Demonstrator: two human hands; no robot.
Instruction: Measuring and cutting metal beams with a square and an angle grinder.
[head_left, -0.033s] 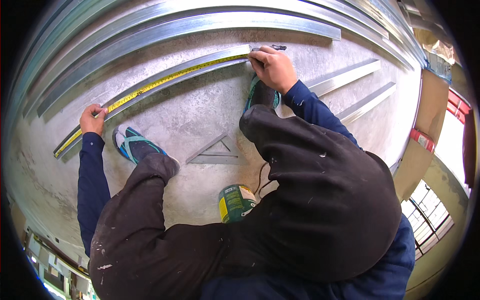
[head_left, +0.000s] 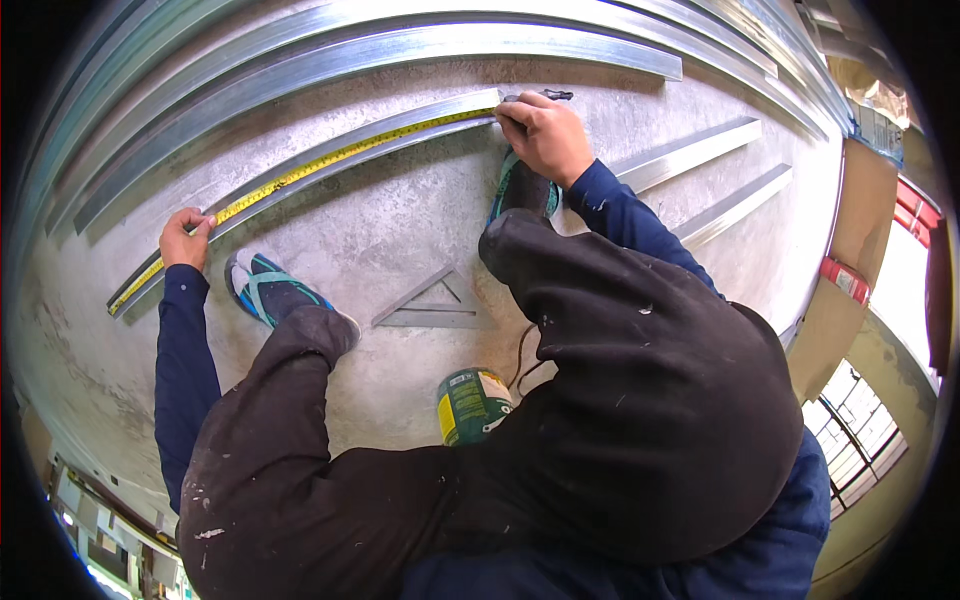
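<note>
A yellow tape measure blade is stretched along a silvery metal channel that lies on the concrete floor. My left hand pinches the blade against the channel, a short way in from the channel's left end. At the channel's right end, my right hand has its fingers closed on the tape measure. A dark piece, perhaps part of the tape's case or strap, shows just beyond those fingers. Most of whatever sits inside the right hand is hidden by it.
Long metal channels lie beyond the measured one. Two shorter channel pieces rest at the right. Between my sandalled feet lies a grey triangular square, with a green and yellow can nearer me. Cardboard stands far right.
</note>
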